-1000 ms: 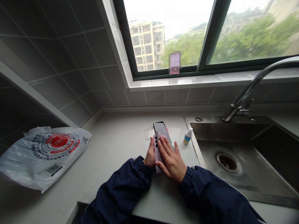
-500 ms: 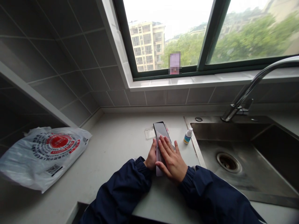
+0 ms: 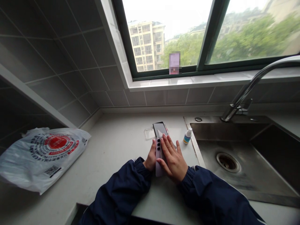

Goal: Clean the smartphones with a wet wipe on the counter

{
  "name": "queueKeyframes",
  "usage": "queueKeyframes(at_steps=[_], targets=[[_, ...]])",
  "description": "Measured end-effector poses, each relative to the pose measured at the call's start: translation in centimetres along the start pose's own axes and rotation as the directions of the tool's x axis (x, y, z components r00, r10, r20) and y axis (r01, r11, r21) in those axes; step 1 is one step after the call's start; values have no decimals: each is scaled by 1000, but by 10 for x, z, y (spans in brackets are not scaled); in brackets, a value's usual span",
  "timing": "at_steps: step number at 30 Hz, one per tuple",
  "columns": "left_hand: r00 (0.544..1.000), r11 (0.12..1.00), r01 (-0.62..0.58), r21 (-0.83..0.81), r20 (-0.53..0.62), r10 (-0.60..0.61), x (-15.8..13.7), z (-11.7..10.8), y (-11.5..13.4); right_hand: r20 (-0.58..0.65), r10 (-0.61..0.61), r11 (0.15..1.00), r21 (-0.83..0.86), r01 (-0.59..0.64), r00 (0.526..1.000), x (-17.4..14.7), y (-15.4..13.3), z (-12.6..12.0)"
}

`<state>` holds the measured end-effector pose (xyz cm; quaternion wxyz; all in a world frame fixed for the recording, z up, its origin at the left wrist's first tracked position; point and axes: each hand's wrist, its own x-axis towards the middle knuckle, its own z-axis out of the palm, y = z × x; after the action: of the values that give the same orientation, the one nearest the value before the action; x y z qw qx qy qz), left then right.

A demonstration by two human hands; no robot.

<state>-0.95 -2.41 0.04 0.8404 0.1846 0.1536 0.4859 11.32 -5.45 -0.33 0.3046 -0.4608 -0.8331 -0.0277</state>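
Observation:
A pale purple phone [image 3: 159,171] is held back side up over the counter, its dark camera lenses showing near the upper left corner. My left hand [image 3: 150,158] grips its left edge, thumb along the side and the other fingers hidden. Flat across the phone's back lies my right hand [image 3: 173,160], fingers stretched out, over a thin greyish cloth [image 3: 161,132] that is mostly covered. Just beyond, a dark-edged phone-like slab with a grey face [image 3: 159,125] rests on the counter, partly over a clear phone case [image 3: 149,133]. A small white-capped spray bottle [image 3: 187,136] stands right of my hands.
The steel sink [image 3: 203,153] with its curved faucet [image 3: 246,84] is at the right. On the left lies a white plastic bag [image 3: 23,162] with red print. A tiled wall and window [image 3: 164,37] rise behind the counter [image 3: 117,150].
My right hand and the cloth have slid slightly to the right across the phone, uncovering its camera lenses. My left hand keeps its grip.

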Motion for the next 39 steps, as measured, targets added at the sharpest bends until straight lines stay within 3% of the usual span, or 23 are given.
queueKeyframes(at_steps=[5, 12, 19, 24, 31, 39], targets=[[999, 999, 6, -43, -33, -8, -1, 3, -1, 15, -21, 1000, 1, 21, 1000, 0, 1, 0], [967, 999, -31, -42, -254, 20, 1, 1, 6, 120, -166, 986, 17, 165, 979, -4, -1, 5], [954, 998, 9, -67, -298, -28, 1, 3, 11, 144, -145, 989, 20, 144, 979, -5, -3, 4], [968, 999, 10, -42, -249, -20, 0, 7, 6, 127, -116, 993, 26, 114, 985, -5, -4, 3], [1000, 1000, -4, 17, -9, 4, -1, 6, -1, 22, 7, 999, 33, -8, 1000, 0, 0, -2], [1000, 997, 3, 77, 13, -4, -1, 3, 0, 22, 0, 997, 74, -2, 1000, 2, 5, -4]])
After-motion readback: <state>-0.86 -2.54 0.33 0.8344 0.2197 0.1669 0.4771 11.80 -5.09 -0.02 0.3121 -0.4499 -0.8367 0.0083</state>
